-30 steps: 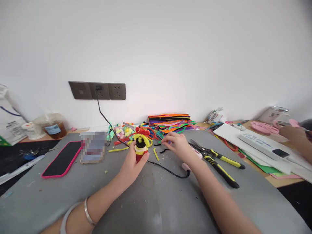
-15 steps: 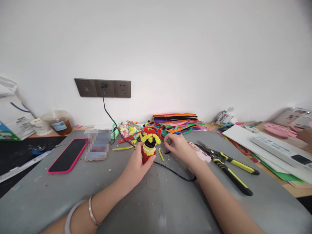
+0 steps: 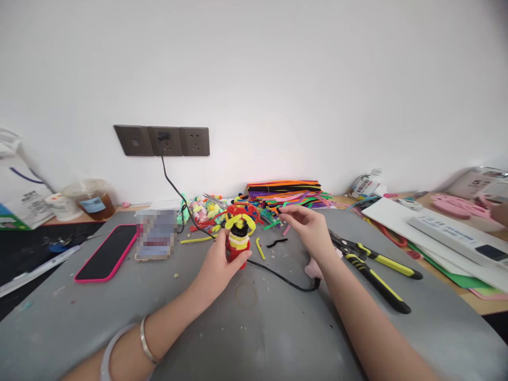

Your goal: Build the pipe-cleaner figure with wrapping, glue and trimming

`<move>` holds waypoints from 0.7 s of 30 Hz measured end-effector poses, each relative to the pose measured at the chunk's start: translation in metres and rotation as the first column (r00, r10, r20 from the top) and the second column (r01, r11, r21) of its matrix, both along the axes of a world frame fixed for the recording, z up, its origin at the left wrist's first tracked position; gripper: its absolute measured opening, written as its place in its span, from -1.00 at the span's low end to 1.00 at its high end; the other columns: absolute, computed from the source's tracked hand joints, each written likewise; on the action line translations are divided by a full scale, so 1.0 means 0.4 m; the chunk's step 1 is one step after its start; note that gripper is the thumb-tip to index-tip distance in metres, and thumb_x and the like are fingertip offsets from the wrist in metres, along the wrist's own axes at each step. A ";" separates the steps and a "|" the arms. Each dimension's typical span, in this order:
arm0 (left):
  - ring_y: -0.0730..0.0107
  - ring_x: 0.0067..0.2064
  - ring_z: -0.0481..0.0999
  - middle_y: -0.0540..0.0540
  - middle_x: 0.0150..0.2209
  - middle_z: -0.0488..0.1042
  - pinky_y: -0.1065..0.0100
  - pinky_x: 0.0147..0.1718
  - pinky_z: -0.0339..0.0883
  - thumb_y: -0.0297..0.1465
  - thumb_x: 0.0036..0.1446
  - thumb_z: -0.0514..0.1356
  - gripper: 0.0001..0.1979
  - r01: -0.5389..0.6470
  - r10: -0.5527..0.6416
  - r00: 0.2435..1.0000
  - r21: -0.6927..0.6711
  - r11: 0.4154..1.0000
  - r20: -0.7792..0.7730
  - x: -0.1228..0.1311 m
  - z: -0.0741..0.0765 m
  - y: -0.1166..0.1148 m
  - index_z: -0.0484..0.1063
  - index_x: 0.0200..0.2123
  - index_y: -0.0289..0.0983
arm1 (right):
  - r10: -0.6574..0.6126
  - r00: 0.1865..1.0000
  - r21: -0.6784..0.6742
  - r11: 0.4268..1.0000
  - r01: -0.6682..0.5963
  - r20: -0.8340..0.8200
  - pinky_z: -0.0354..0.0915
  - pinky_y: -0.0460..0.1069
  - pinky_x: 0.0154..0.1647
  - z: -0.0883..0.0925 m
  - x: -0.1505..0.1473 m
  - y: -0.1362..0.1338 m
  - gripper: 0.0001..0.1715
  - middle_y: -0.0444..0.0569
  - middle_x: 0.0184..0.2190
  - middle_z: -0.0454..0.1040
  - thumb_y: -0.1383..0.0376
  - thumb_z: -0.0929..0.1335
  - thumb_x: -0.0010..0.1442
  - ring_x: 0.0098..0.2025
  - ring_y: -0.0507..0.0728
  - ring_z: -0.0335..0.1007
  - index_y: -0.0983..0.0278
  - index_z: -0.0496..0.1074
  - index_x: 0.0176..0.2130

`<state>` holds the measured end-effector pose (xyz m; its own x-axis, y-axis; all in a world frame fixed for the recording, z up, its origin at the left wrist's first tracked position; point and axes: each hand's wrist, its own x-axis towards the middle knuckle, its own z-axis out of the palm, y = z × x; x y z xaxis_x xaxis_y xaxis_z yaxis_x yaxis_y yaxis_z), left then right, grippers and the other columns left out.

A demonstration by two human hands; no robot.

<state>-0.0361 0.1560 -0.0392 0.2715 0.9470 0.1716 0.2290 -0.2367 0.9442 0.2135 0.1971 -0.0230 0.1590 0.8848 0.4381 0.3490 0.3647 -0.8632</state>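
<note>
My left hand [image 3: 217,260] is wrapped round a small pipe-cleaner figure [image 3: 239,241], held upright above the table. The figure has a red lower body, a white and yellow band, a black face and yellow loops on top. My right hand [image 3: 307,227] is raised to the right of it, thumb and fingers pinched on a small dark bit [image 3: 279,210] that looks like black pipe cleaner. Between the hands, a yellow pipe-cleaner piece [image 3: 260,248] and a wavy black piece [image 3: 277,243] lie on the table.
Bundled pipe cleaners [image 3: 283,187] lie by the wall, beside a pile of colourful fuzzy pieces [image 3: 202,209]. Yellow-and-black pliers [image 3: 373,275] lie right of my right arm. A pink-edged phone [image 3: 107,253] lies left. A black cable [image 3: 278,274] crosses the table.
My right hand has moved up and to the right, away from the figure, uncovering the wavy black piece on the table. My left hand still holds the figure. The view has shifted slightly.
</note>
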 end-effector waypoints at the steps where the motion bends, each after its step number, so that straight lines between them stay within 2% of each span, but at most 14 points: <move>1: 0.01 0.09 0.57 -0.28 0.08 0.53 0.10 0.00 0.46 -0.18 0.20 0.27 -0.59 -0.001 0.001 1.000 0.000 1.000 -0.005 -0.001 0.000 0.001 0.28 0.02 -0.21 | -0.011 1.000 0.009 1.000 0.011 -0.016 0.44 0.00 -0.58 0.002 -0.002 -0.003 -0.64 0.03 -0.36 0.65 0.00 0.48 0.12 -0.37 0.19 0.54 0.23 0.62 -0.27; 5: 0.00 0.03 0.61 -0.29 0.07 0.55 0.07 -0.02 0.48 -0.17 0.16 0.30 -0.57 0.021 -0.021 0.999 -0.005 1.000 -0.024 -0.002 0.005 0.001 0.30 0.01 -0.22 | -0.066 0.997 0.068 0.995 0.069 -0.043 0.40 -0.01 -0.55 0.014 -0.022 -0.022 -0.73 0.00 -0.33 0.64 0.08 0.48 0.15 -0.42 0.12 0.43 0.22 0.61 -0.29; 11: -0.01 0.08 0.59 -0.28 0.10 0.56 0.08 0.04 0.47 -0.18 0.09 0.35 -0.49 0.035 -0.035 0.999 -0.023 0.999 0.007 -0.001 0.006 -0.001 0.31 0.05 -0.22 | -0.133 0.991 0.157 0.979 0.130 0.004 0.36 0.01 -0.42 0.024 -0.044 -0.050 -0.77 0.02 -0.18 0.66 0.14 0.41 0.25 -0.30 0.15 0.48 0.20 0.61 -0.18; 15: 0.01 0.06 0.60 -0.28 0.07 0.57 0.07 0.04 0.47 -0.16 0.11 0.33 -0.50 0.012 -0.011 1.000 -0.061 0.998 0.016 -0.001 0.004 0.001 0.30 0.04 -0.23 | -0.172 0.978 0.173 0.973 0.151 0.115 0.35 0.03 -0.34 0.027 -0.019 -0.043 -0.84 -0.03 -0.34 0.65 0.16 0.44 0.20 -0.32 0.17 0.48 0.19 0.57 -0.30; 18: -0.02 0.08 0.59 -0.29 0.09 0.55 0.03 0.07 0.45 -0.15 0.10 0.33 -0.50 0.016 -0.014 1.000 -0.077 0.997 0.016 0.000 0.007 0.001 0.29 0.03 -0.23 | -0.116 0.970 0.139 0.986 0.088 0.212 0.32 0.06 -0.30 0.024 0.000 -0.030 -0.77 -0.05 -0.46 0.61 0.11 0.48 0.13 -0.40 0.16 0.42 0.18 0.56 -0.47; 21: -0.05 0.10 0.57 -0.29 0.09 0.55 -0.01 0.11 0.41 -0.15 0.09 0.32 -0.51 0.015 -0.014 1.000 -0.075 0.997 0.011 0.001 0.012 0.000 0.28 0.02 -0.22 | -0.068 0.961 0.124 0.992 0.036 0.267 0.30 0.07 -0.30 0.022 0.002 -0.026 -0.74 -0.06 -0.48 0.60 0.10 0.49 0.14 -0.42 0.17 0.40 0.17 0.54 -0.49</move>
<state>-0.0355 0.1559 -0.0342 0.2842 0.9532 0.1029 0.2162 -0.1683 0.9617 0.2141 0.1868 -0.0141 0.0649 0.8185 0.5708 0.5849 0.4322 -0.6863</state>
